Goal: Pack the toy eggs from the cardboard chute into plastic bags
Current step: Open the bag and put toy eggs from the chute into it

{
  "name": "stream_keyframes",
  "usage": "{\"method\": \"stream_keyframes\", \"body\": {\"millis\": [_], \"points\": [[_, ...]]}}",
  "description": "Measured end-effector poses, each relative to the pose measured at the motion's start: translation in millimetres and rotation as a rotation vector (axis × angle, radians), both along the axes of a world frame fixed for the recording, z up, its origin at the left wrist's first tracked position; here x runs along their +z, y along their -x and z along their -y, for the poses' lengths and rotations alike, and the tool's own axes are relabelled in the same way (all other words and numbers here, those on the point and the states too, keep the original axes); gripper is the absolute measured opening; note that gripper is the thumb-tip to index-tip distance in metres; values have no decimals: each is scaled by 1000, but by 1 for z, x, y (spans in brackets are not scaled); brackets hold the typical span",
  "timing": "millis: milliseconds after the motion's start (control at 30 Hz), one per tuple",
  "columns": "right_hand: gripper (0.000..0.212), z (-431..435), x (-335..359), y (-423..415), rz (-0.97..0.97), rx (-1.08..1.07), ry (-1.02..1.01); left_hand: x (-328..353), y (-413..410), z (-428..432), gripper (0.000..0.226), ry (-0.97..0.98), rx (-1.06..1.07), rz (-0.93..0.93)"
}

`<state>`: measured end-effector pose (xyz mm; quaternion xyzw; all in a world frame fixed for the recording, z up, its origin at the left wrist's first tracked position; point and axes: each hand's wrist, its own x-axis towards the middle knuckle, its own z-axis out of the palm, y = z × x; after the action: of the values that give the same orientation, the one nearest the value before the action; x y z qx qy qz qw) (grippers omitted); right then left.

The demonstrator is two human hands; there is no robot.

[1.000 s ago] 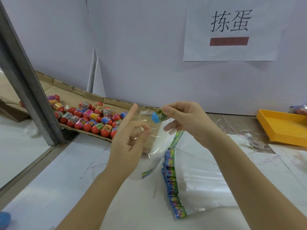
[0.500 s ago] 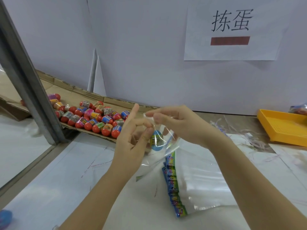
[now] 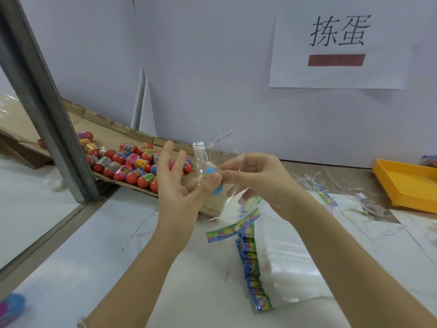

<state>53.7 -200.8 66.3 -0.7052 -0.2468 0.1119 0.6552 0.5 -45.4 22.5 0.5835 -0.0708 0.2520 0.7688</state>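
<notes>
Right hand (image 3: 255, 178) pinches bag (image 3: 201, 151); blue egg (image 3: 210, 172) inside.

Both forearms reach in, and the hands meet at the bag (image 3: 200, 151). On the bag's left, the left hand (image 3: 179, 185) splays its fingers upward, thumb pressing the plastic. On its right, the right hand (image 3: 257, 178) pinches it, thumb against forefinger.
</notes>
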Motion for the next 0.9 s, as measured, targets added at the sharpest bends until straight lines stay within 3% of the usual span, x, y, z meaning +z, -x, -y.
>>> {"method": "stream_keyframes", "body": {"millis": [67,133,233,300,400,567,633,767,833,900], "points": [[7,-1,-1,0,20,-1,-30,1,-2,-1,96,32,-148,-186],[9,-2,-2,1,26,21,-22,0,-3,2,61,53,-220,-279],[23,-7,-6,1,-48,60,-104,-2,-5,4,37,88,-116,-238],[20,-13,-12,-3,-90,-70,-188,0,-5,-1,32,150,-48,-179],[8,-23,-30,-13,176,-349,61,8,-5,-16,23,223,4,-149],[47,-50,-56,-25,441,-87,599,15,-4,-37,11,274,52,-106],[52,-64,-54,-31,527,16,688,16,-4,-42,14,330,75,-91],[40,-91,-51,-33,616,57,896,17,-4,-50,15,396,134,-31],[38,-101,-57,-29,633,1,891,18,-4,-51,28,373,166,-18],[41,-106,-62,-26,635,-104,847,19,-1,-47,22,313,187,-30]]}}
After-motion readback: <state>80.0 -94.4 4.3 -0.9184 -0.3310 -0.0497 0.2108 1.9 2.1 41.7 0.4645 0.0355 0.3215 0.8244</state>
